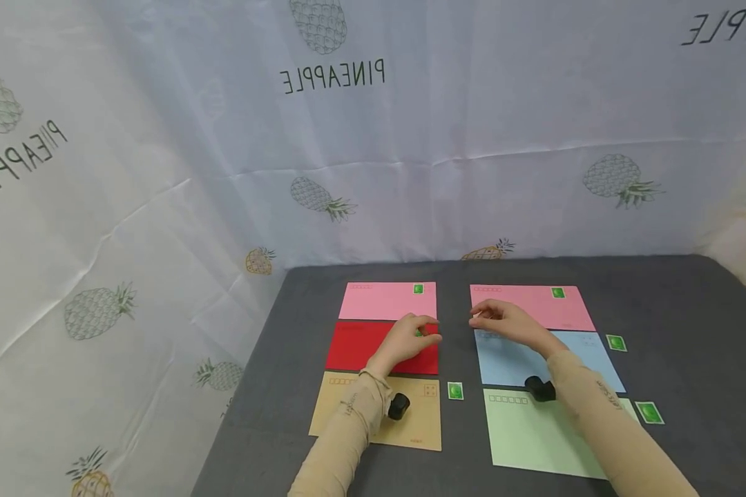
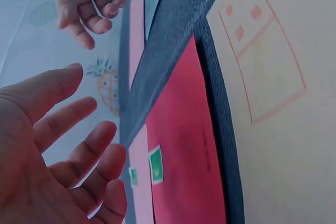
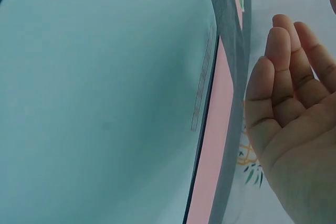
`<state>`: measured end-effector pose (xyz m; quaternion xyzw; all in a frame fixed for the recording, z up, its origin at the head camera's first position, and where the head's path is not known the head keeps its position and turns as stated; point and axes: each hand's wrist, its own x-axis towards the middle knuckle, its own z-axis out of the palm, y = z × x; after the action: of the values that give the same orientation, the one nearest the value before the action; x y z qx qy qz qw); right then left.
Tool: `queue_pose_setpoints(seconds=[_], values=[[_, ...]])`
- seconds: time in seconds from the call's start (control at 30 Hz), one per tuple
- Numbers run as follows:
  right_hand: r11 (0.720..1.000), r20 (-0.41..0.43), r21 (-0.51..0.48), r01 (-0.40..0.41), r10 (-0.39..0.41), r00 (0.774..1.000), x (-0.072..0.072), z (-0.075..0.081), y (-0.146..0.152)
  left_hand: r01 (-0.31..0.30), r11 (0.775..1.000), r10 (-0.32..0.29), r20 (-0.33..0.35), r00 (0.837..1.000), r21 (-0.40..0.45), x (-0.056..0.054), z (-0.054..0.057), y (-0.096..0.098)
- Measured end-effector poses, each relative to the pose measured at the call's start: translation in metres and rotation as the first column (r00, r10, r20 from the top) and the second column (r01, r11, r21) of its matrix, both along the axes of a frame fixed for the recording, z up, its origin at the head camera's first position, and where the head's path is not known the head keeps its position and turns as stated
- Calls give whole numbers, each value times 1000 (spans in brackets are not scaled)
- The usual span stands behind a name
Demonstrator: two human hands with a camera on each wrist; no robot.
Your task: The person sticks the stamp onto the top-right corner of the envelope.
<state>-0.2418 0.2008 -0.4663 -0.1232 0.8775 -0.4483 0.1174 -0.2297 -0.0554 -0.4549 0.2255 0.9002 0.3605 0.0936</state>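
My left hand (image 1: pixel 408 339) hovers over the red envelope (image 1: pixel 348 345), fingers loosely bent and holding nothing. A green stamp (image 2: pixel 156 164) lies on that envelope near its edge, partly hidden by the hand in the head view. My right hand (image 1: pixel 511 324) is above the border between the right pink envelope (image 1: pixel 566 312) and the blue envelope (image 1: pixel 503 366). Its relaxed fingers (image 3: pixel 277 43) hold nothing in the right wrist view. Green stamps sit on the left pink envelope (image 1: pixel 379 301) and the right pink one. No stamp shows on the visible part of the blue envelope.
A tan envelope (image 1: pixel 423 428) lies nearest on the left, a light green envelope (image 1: pixel 516 438) nearest on the right. Loose green stamps lie on the dark table (image 1: pixel 255 414): one stamp (image 1: pixel 455 391) beside the tan envelope, others (image 1: pixel 616 343) along the right. A pineapple-print curtain (image 1: pixel 373 207) hangs behind.
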Motion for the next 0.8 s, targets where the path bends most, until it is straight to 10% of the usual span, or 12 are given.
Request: queue_pose_setpoints(seconds=[0.8], values=[[988, -71, 114, 101, -94, 993, 34, -5, 67, 81, 986, -83, -10, 997, -147, 12, -7, 52]])
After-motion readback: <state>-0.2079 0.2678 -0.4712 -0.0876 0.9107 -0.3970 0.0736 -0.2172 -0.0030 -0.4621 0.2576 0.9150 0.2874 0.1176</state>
